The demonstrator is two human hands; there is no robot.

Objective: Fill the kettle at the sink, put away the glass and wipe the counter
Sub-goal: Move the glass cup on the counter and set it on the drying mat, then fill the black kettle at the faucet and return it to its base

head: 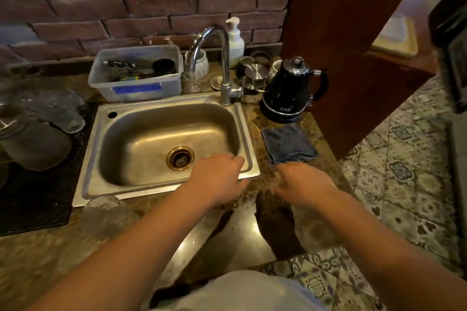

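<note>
A black electric kettle (293,89) stands on its base on the counter to the right of the steel sink (166,145), lid on. A folded dark blue cloth (288,143) lies on the counter just in front of the kettle. A clear glass (106,212) stands at the sink's front left corner. My left hand (218,177) hovers over the sink's front right rim, fingers loosely apart and holding nothing. My right hand (303,185) hangs just in front of the cloth, palm down, also holding nothing.
A chrome tap (222,63) arches over the sink, with a soap pump (235,40) behind it. A clear plastic tub (136,73) of utensils sits behind the sink. Glass jars rest on a black mat (35,199) at left. A wooden panel (353,40) rises at right.
</note>
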